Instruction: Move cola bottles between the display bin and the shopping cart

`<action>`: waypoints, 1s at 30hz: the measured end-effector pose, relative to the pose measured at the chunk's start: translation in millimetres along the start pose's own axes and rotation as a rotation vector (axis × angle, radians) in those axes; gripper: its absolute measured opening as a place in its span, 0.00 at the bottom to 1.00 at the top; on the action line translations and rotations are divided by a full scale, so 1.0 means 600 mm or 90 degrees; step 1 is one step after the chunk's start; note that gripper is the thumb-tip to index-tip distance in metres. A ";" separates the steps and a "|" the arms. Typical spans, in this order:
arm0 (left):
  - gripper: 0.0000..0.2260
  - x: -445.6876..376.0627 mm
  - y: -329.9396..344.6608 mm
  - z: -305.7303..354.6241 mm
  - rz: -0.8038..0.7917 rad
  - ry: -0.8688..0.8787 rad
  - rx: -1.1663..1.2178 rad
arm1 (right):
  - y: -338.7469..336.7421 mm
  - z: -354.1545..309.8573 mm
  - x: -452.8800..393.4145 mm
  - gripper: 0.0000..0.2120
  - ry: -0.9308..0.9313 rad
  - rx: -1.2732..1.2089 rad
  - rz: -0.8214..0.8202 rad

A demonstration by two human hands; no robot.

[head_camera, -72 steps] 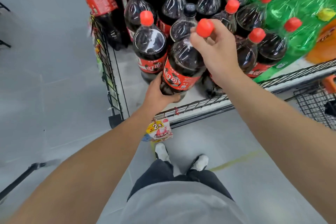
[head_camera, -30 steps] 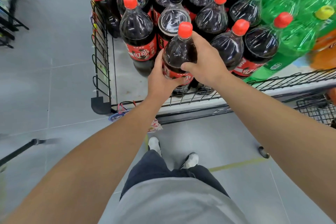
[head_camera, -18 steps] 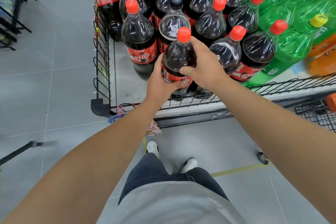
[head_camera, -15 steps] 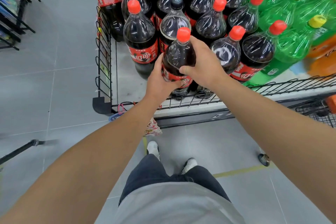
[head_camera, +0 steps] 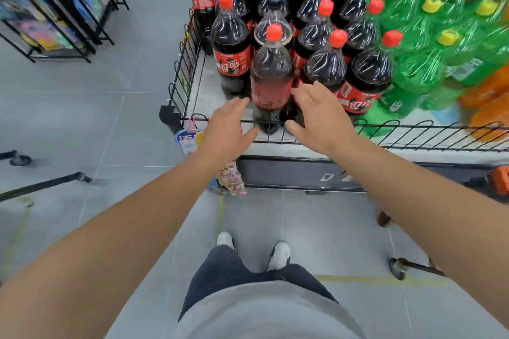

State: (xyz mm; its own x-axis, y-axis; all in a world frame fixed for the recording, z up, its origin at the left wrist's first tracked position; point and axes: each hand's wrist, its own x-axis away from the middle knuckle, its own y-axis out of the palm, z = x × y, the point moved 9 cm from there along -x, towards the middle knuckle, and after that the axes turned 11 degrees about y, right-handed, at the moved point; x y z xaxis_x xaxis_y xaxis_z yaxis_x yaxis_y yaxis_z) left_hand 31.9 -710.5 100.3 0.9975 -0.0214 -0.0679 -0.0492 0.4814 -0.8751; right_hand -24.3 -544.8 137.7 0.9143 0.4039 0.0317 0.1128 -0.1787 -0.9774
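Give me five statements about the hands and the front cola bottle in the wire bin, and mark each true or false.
1. Both hands grip the front red-capped cola bottle. False: the left hand and right hand are open on either side of it.
2. That bottle stands upright inside the black wire display bin. True.
3. Every cola bottle has a red cap. False: the one right behind the front bottle has a dark cap.
4. Green bottles with yellow caps stand to the right of the cola. True.
5. The left hand holds a cap. False: it holds nothing.
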 end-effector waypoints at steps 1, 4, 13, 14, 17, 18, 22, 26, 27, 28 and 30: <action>0.32 0.014 -0.002 0.006 -0.006 0.003 -0.019 | 0.000 0.000 0.017 0.35 -0.006 0.028 -0.005; 0.33 0.055 -0.011 0.030 -0.012 0.022 -0.061 | 0.001 0.004 0.072 0.35 0.004 0.074 -0.025; 0.33 0.180 -0.028 0.107 -0.026 0.106 -0.137 | -0.003 -0.008 0.239 0.37 0.062 0.117 -0.017; 0.33 0.195 -0.025 0.114 -0.028 0.111 -0.138 | -0.005 -0.006 0.260 0.37 0.073 0.118 -0.015; 0.33 0.237 -0.011 0.142 -0.048 0.126 -0.138 | -0.008 0.008 0.328 0.36 0.111 0.123 -0.028; 0.33 0.251 -0.005 0.154 -0.054 0.136 -0.138 | -0.009 0.015 0.351 0.36 0.122 0.121 -0.032; 0.33 0.299 0.031 0.226 -0.083 0.178 -0.127 | -0.006 0.062 0.444 0.35 0.165 0.124 -0.045; 0.33 0.326 0.103 0.315 -0.130 0.231 -0.124 | 0.000 0.148 0.531 0.35 0.230 0.106 -0.072; 0.33 0.329 0.125 0.342 -0.145 0.245 -0.122 | 0.002 0.174 0.552 0.35 0.243 0.107 -0.075; 0.33 0.331 0.148 0.370 -0.160 0.256 -0.122 | 0.004 0.203 0.573 0.36 0.256 0.109 -0.080; 0.33 0.333 0.195 0.429 -0.181 0.277 -0.122 | 0.008 0.267 0.615 0.36 0.286 0.106 -0.088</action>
State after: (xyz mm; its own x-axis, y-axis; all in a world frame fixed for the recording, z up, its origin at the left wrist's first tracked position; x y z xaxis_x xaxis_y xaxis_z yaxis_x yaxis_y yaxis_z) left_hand 238.8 -432.9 107.7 0.8619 -0.5063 0.0277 0.1697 0.2366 -0.9567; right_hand 251.3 -253.2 111.5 0.9764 -0.0190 0.2150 0.2152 0.0092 -0.9765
